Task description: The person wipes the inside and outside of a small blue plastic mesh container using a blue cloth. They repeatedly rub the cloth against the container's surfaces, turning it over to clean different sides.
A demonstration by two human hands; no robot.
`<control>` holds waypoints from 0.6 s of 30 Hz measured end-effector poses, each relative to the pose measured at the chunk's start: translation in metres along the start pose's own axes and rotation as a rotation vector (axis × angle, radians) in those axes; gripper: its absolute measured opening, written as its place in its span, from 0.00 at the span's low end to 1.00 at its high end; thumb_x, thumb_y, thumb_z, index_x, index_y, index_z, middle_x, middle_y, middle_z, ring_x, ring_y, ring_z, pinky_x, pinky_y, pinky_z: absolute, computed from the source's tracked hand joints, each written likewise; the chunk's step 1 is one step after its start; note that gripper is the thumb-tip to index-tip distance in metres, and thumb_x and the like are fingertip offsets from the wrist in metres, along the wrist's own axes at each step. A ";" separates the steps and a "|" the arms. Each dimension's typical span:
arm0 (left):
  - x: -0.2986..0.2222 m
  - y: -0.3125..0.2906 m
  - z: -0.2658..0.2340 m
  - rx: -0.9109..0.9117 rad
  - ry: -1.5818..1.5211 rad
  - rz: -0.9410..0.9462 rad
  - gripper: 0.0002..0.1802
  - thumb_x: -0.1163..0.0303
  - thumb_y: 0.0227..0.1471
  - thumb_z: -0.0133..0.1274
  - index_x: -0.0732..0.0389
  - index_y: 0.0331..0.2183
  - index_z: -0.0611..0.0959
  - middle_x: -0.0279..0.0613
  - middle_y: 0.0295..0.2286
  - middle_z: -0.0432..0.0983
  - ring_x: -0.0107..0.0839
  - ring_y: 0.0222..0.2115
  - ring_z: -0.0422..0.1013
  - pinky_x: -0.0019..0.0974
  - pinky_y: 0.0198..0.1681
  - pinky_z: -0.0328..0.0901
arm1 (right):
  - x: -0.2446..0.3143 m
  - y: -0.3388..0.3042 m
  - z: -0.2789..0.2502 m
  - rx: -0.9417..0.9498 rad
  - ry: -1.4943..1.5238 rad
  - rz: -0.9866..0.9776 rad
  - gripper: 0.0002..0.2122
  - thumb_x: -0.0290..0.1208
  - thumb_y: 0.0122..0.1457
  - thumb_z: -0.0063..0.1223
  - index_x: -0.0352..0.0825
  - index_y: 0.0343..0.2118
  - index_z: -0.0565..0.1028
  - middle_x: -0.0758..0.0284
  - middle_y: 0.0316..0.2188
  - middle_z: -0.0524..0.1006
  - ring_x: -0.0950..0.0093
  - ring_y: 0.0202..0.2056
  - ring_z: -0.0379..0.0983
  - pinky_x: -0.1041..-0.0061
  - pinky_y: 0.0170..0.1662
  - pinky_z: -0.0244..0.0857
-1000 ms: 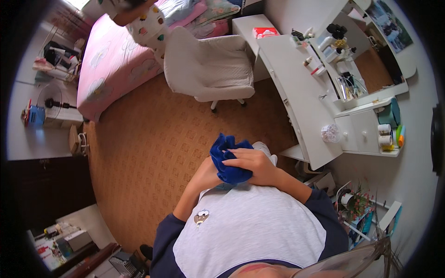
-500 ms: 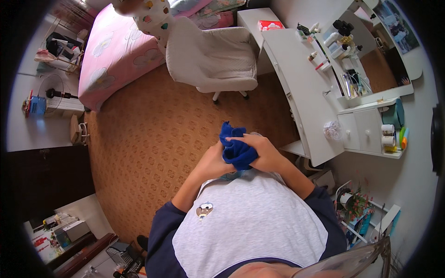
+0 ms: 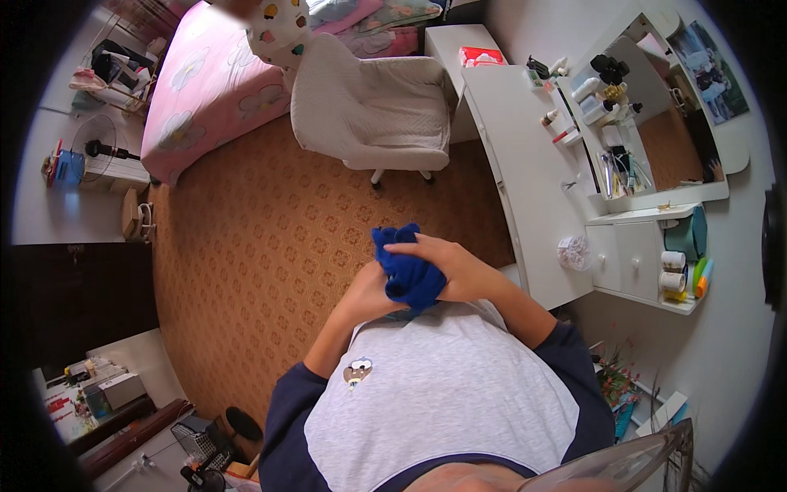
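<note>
A crumpled dark blue cloth (image 3: 416, 283) is bunched between my two hands, just in front of my waist. My left hand (image 3: 365, 293) wraps round its left side, fingers partly hidden under the folds. From the right, my right hand (image 3: 455, 269) closes over the cloth, with its fingers lying across the top. Folds of the cloth stick up past the fingers at the far end. Below the hands a bit of light blue shows against my grey shirt; I cannot make out what it is.
Ahead stands a pale padded chair (image 3: 377, 107) beside a white dressing table (image 3: 533, 164) with a mirror (image 3: 656, 115) and bottles. A bed with a pink cover (image 3: 197, 98) is at the far left, near a fan (image 3: 100, 148). Brown patterned floor (image 3: 246, 271) lies between.
My hands and the cloth have shifted slightly left and down, and the right hand's fingers reach further over the cloth. The whole view has turned a little.
</note>
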State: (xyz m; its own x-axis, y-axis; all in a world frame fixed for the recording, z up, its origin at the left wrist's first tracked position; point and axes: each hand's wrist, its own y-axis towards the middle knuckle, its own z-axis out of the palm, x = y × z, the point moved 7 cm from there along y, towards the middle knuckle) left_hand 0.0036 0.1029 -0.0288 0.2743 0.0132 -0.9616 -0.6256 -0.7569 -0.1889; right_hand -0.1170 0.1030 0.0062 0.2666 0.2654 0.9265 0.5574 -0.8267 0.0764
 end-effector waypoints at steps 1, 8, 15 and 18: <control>-0.003 0.001 0.002 -0.022 0.010 -0.024 0.34 0.60 0.36 0.66 0.64 0.45 0.74 0.50 0.39 0.75 0.44 0.41 0.73 0.39 0.44 0.66 | -0.004 -0.001 -0.004 0.007 0.089 0.025 0.34 0.32 0.44 0.66 0.44 0.57 0.65 0.58 0.51 0.70 0.61 0.50 0.69 0.67 0.53 0.62; -0.024 0.020 0.010 -0.060 0.266 -0.180 0.42 0.55 0.34 0.66 0.64 0.49 0.69 0.57 0.38 0.75 0.54 0.41 0.72 0.44 0.44 0.66 | -0.028 -0.024 -0.023 -0.044 0.107 0.159 0.36 0.31 0.43 0.66 0.44 0.58 0.64 0.59 0.42 0.75 0.60 0.44 0.73 0.67 0.48 0.66; -0.024 0.035 0.030 -0.094 0.030 -0.061 0.32 0.60 0.38 0.64 0.62 0.46 0.75 0.47 0.40 0.76 0.43 0.42 0.73 0.40 0.45 0.66 | 0.010 -0.044 -0.042 -0.142 -0.151 -0.160 0.25 0.24 0.43 0.62 0.45 0.49 0.75 0.58 0.46 0.74 0.56 0.44 0.73 0.65 0.51 0.65; -0.032 0.040 0.038 -0.033 -0.003 -0.078 0.28 0.65 0.40 0.64 0.62 0.45 0.76 0.43 0.42 0.75 0.37 0.44 0.72 0.37 0.48 0.65 | 0.012 -0.045 -0.051 -0.181 -0.157 -0.238 0.24 0.24 0.44 0.62 0.44 0.48 0.75 0.58 0.46 0.74 0.57 0.46 0.72 0.65 0.51 0.64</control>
State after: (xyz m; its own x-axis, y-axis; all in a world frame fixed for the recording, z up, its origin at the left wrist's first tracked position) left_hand -0.0579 0.0968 -0.0131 0.3192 0.0751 -0.9447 -0.5777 -0.7748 -0.2568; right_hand -0.1788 0.1181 0.0324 0.2719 0.5232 0.8077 0.4735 -0.8034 0.3610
